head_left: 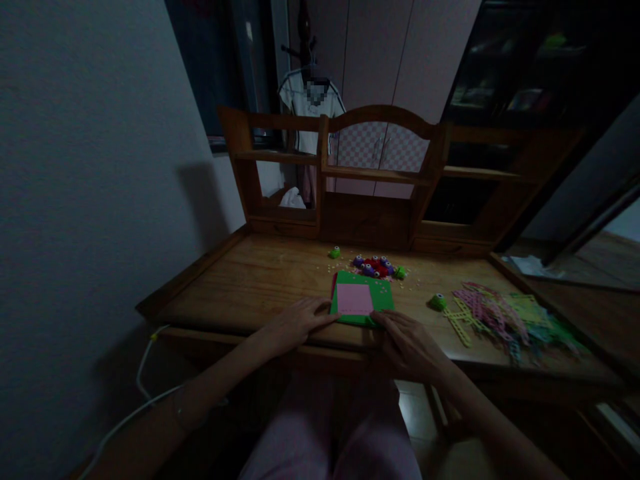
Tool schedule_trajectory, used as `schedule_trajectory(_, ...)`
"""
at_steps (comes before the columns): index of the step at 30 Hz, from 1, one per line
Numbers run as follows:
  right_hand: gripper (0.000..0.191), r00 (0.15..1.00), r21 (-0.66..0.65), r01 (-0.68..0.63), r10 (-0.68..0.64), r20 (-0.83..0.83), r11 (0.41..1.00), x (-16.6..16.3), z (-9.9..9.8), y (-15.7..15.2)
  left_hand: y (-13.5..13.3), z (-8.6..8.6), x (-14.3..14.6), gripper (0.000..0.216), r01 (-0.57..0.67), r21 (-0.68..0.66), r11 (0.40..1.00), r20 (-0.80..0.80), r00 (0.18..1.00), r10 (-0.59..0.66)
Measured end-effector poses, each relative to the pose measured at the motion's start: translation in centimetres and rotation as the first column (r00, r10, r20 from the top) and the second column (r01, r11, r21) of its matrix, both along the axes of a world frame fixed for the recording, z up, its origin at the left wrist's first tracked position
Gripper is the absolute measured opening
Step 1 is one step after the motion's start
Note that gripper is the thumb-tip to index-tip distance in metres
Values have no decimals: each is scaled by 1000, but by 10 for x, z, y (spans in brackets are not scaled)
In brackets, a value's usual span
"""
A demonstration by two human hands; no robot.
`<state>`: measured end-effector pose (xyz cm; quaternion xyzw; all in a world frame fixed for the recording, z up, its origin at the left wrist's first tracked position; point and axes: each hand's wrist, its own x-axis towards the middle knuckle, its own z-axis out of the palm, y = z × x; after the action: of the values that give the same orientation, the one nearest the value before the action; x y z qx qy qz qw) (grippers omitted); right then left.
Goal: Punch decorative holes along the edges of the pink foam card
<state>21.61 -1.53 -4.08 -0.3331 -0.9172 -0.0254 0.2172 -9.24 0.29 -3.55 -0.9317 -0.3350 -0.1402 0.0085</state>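
Note:
A small pink square sheet (355, 299) lies on a larger green sheet (383, 291) near the front edge of the desk. A sliver of red shows beneath the green at its left. My left hand (305, 320) rests at the lower left, its outstretched thumb on the pink sheet's corner and its fingers by the green edge. From the right, my right hand (407, 337) lays its extended fingers on the lower right corner of the pink sheet. Its thumb is hard to make out. Tiny pale bits dot the green sheet's upper right.
Behind the sheets sits a cluster of purple and red pieces with eyes (374, 265). A green piece with eyes (438, 302) stands to the right, beside a pile of coloured perforated strips (495, 313). A wooden shelf unit (370, 220) backs the desk (240, 287).

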Motion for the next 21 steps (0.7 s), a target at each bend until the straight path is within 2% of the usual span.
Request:
schedule_trajectory(3, 49, 999, -17, 22, -22, -27, 1000, 4, -3, -1, -1, 3, 0, 62, -4, 2, 1000, 12, 1000, 4)
schedule_trajectory(8, 49, 998, -19, 34, -35, -60, 999, 2, -7, -1, -7, 15, 16, 36, -20, 51, 998, 109, 994, 14)
schedule_trajectory(11, 47, 996, -8, 40, -40, -75, 999, 1, -7, 0, -9, 17, 34, 38, -24, 85, 996, 129, 992, 13)
schedule_trajectory(15, 48, 996, 27, 24, -21, -83, 999, 0, -7, 0, -4, 8, 50, 43, -29, 74, 997, 101, 995, 22)
schedule_trajectory(21, 48, 997, 33, 31, -29, -68, 999, -1, -3, -1, -3, 0, 34, 41, -41, 95, 995, 110, 994, 31)
